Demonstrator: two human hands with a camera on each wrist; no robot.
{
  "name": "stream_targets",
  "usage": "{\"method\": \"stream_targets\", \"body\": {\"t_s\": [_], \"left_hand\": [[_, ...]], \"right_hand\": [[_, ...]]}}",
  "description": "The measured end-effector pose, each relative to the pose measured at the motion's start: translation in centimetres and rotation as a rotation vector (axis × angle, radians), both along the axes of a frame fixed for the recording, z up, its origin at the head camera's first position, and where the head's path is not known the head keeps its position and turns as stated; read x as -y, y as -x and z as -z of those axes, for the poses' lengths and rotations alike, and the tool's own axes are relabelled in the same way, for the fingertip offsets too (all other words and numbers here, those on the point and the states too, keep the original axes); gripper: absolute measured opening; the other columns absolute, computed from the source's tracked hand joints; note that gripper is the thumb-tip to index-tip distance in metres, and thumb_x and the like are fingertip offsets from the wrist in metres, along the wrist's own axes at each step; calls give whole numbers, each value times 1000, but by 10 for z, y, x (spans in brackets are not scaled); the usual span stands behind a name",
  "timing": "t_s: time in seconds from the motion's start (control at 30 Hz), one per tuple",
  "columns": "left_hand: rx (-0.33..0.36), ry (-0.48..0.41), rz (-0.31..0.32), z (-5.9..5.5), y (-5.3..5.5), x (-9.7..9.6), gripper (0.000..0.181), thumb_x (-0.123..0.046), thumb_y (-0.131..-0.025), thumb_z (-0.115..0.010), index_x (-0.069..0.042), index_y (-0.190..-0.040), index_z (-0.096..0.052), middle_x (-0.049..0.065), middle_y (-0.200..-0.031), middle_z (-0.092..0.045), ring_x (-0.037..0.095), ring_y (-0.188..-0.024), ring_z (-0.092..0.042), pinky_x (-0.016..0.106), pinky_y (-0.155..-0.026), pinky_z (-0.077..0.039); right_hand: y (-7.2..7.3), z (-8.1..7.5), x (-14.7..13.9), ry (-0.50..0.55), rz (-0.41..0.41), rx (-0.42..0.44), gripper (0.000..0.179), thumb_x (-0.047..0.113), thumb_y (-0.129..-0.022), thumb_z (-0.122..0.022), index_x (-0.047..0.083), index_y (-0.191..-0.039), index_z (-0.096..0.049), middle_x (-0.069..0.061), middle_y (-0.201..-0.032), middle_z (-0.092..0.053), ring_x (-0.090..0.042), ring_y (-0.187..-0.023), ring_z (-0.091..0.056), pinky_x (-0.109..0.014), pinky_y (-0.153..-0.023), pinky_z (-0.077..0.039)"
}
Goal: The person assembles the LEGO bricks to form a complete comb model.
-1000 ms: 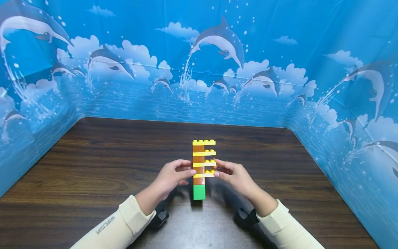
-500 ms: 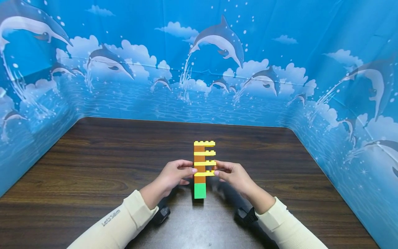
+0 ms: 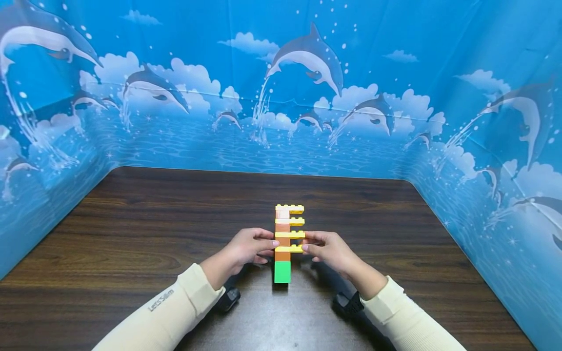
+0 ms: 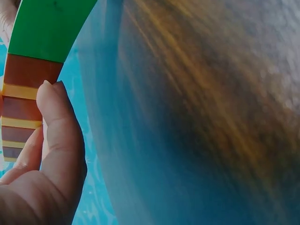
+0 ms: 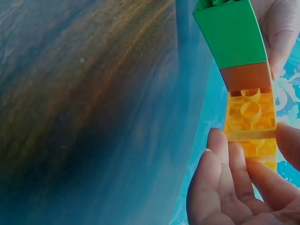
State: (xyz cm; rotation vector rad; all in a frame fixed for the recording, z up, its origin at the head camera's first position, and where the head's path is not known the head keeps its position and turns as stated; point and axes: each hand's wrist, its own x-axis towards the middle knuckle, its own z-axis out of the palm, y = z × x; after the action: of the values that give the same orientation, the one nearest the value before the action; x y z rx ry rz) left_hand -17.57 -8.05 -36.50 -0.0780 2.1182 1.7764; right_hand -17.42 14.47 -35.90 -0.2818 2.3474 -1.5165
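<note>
A tower of toy building bricks (image 3: 282,227) is held between both hands in the head view. Its bottom is a green brick (image 3: 282,272), whose hollow underside shows in the right wrist view. Above it, orange bricks (image 3: 283,256) alternate with long yellow plates that stick out rightward. My left hand (image 3: 243,249) pinches the orange column's left side, thumb in front; its thumb (image 4: 58,115) shows large in the left wrist view. With thumb and fingers my right hand (image 3: 331,249) grips the free ends of the lower yellow plates (image 5: 251,112). Some fingertips are hidden behind the tower.
A dark wood-grain table (image 3: 175,209) lies beneath the hands. Blue cloth printed with dolphins (image 3: 307,58) walls off its back and sides. Dark wrist devices (image 3: 349,303) hang below both cream sleeves (image 3: 391,304).
The tower has shifted slightly to the right and looks a little shorter, its top lower in the head view. A bright glare now lies on its upper orange brick. Both hands keep their hold.
</note>
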Motion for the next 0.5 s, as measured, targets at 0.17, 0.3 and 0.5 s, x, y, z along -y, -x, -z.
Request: {"method": "stream_targets", "body": {"t_s": [0.17,0.3,0.5], "left_hand": [[24,6,12,3,2,0,41,-16,-91,-67,6,-124,-56,14,-107,-68,20,-85,-68,33,-67,-56],[38,5,27,4,3,1,39,-14,-92,-65,7,-123,-56,14,-105,-68,19,-82,-67,33,-67,-56],[55,-5,40,7,6,2,37,-12,-93,-62,8,-123,-55,15,-103,-68,17,-79,-67,32,-65,-56]], "right_hand": [[2,2,1,-18,11,20,43,13,-96,-59,-6,-134,-51,-13,-111,-67,-26,-98,-66,-37,-77,-55],[2,5,1,-14,-21,17,44,13,-97,-58,-9,-134,-50,-17,-113,-66,-26,-97,-66,-36,-76,-55],[4,6,1,-15,-51,31,44,13,-98,-55,-12,-134,-47,-21,-116,-65,-26,-97,-67,-38,-77,-55]]}}
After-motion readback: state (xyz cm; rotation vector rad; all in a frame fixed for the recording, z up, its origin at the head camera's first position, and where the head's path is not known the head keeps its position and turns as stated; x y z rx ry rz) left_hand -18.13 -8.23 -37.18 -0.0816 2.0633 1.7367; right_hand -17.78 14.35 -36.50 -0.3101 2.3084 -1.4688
